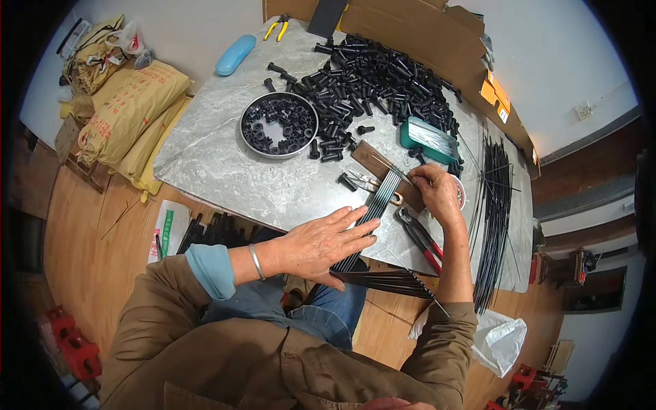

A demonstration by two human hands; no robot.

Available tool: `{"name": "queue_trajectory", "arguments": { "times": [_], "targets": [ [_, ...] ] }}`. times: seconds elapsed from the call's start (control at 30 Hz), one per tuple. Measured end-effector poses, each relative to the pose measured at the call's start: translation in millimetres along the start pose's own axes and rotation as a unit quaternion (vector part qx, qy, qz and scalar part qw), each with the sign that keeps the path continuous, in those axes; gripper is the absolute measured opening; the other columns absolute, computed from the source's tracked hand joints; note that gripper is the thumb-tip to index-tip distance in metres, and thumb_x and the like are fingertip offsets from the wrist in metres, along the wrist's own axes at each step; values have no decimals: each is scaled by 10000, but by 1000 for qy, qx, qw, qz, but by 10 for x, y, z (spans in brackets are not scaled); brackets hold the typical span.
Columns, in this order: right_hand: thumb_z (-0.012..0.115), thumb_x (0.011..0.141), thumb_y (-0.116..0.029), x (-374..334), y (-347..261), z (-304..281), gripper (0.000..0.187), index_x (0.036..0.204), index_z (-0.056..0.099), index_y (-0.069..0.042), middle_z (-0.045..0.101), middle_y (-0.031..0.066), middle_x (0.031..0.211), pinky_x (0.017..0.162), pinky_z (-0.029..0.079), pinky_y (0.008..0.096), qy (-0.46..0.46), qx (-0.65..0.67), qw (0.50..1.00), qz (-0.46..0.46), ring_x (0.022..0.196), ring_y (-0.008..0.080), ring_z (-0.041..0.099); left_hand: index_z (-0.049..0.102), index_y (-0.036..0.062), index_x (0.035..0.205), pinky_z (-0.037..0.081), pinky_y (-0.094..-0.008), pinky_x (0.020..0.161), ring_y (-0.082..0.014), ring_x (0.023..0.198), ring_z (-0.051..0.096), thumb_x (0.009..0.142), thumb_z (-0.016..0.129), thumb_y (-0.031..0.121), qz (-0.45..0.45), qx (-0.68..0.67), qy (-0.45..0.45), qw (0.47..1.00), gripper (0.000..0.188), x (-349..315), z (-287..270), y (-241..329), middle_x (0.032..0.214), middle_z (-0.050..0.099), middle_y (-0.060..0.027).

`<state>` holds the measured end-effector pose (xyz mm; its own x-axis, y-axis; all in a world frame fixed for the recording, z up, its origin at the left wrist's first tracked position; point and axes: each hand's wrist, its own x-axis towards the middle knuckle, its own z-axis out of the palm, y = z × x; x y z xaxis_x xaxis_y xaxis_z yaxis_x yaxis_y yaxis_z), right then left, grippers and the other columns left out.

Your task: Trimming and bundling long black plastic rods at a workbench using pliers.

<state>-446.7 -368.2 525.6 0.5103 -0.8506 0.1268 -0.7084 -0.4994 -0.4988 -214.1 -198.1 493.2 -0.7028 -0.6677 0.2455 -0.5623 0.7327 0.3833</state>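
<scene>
My left hand [311, 244] lies with its fingers stretched and apart over a row of thin dark rods [372, 210], the thumb low beside them. The rods run side by side from a brown wooden block [370, 158] toward the table's near edge. Below that edge, a fanned group of dark rods [391, 279] slants off to the right, crossed by a thin piece at its end. At the upper end of the row, my right hand [439, 193] pinches what looks like a thin rod [398, 173] lying across the others; its fingertips partly hide it.
Beside the rods lie red-handled pliers [425, 244] and scissors [396, 199]. A round tin of black nuts [279, 150], a heap of black bolts [383, 75], a green box [428, 140] and a long bundle of dark rods [493, 219] cover parts of the grey table [205, 147].
</scene>
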Motion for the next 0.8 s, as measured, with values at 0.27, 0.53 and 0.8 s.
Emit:
{"name": "queue_trajectory", "arguments": {
  "times": [0.27, 0.53, 0.8],
  "targets": [
    [628, 825, -102, 98, -99, 119, 141, 931, 676, -23, 670, 117, 901, 739, 482, 317, 73, 34, 997, 23, 811, 225, 645, 364, 12, 1379, 222, -484, 1143, -399, 1400, 186, 680, 721, 568, -2, 5, -2, 1000, 962, 28, 4, -4, 1498, 249, -183],
    [617, 841, -154, 28, -61, 35, 157, 901, 683, -25, 669, 129, 794, 702, 480, 328, 10, -49, 997, 55, 754, 236, 645, 361, 12, 1375, 218, -480, 1145, -401, 1397, 193, 665, 735, 556, -6, -5, -3, 1000, 970, 32, 8, -12, 1495, 253, -187],
    [637, 739, -63, -183, -392, 1, 374, 1098, 645, -170, 567, 91, 1193, 924, 392, 416, 87, -134, 979, -126, 1153, 302, 493, 408, -3, 1338, 236, -472, 1134, -403, 1378, 237, 620, 791, 493, -1, -5, 41, 999, 953, -69, 11, 2, 1461, 313, -197]
  ]
}}
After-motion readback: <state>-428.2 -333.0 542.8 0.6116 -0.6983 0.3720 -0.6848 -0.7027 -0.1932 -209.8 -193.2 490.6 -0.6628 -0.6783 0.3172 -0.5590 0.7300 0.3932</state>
